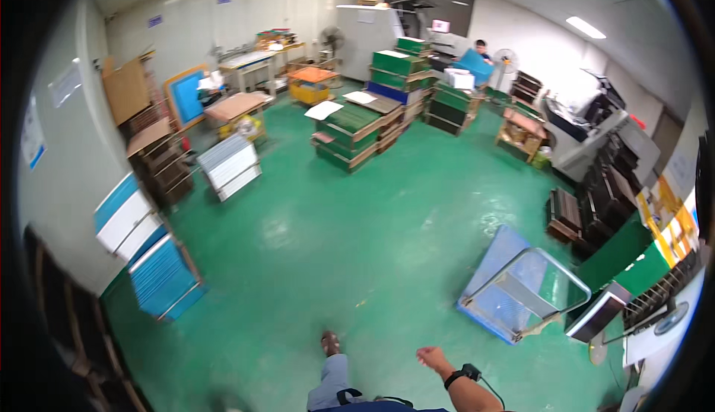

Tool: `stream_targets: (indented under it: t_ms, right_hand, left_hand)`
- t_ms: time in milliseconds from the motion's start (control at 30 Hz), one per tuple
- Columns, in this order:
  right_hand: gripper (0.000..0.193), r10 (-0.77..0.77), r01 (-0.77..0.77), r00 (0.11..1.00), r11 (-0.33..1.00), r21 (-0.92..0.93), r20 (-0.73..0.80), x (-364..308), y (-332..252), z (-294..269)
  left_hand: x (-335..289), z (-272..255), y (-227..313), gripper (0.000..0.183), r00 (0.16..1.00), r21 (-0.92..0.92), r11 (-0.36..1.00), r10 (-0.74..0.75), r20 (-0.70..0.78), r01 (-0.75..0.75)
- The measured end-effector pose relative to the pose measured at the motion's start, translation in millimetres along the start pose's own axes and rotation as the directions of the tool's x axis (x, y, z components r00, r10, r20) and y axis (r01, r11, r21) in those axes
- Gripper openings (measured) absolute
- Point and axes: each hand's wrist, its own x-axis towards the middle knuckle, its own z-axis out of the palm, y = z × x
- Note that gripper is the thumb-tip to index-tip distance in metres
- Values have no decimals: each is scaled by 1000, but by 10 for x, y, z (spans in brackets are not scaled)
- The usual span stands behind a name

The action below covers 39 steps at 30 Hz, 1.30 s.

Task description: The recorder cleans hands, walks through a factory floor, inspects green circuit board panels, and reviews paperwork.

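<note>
Around a glossy green floor (298, 256)

On the left, a ribbed blue stack (165, 278) stands near a pale wall (63, 166), and a whitish stack (229, 166) sits farther in. Green crates (350, 146) fill the middle, white sheets (324, 110) on top. Behind are an orange-topped crate (311, 76), a long tabletop (248, 60) and a fan (332, 37). At back right, a person (481, 49) is behind a blue panel (474, 65).

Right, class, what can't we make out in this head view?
Left hand: outside the head picture, so its state is unknown.
Right hand: in the head view, small and blurred; finger detail is lost.
Co-worker: in the head view, mostly hidden behind a blue panel.
Dark stack: at lower left of the head view, cut off by the picture's dark rounded edge.
</note>
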Motion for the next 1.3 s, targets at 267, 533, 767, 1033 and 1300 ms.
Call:
stream_targets:
  t_ms: [267,533,767,1033,1300]
  right_hand:
    - [33,192,-179,979,969,-171,63,374,902,-380]
    - [13,477,-447,878,844,296,-36,2203,-1333,130]
    - [18,268,-313,944,910,271,190,5149,-2334,264]
    - [25,-299,352,932,879,-321,203,7957,-5471,683]
    - [28,-247,259,962,960,-105,119,8822,-7986,1298]
  left_hand:
    - [2232,-1803,-198,20,996,157,985,84,-44,-76]
    - [4534,-4166,-381,16,882,-841,540,-381,-278,-32]
    - [5240,-4518,-459,19,868,-896,351,-491,74,274]
    - [5969,-5025,-481,33,947,-74,965,-260,-190,250]
    - [8365,-6894,-1363,21,965,-903,417,-262,-7,106]
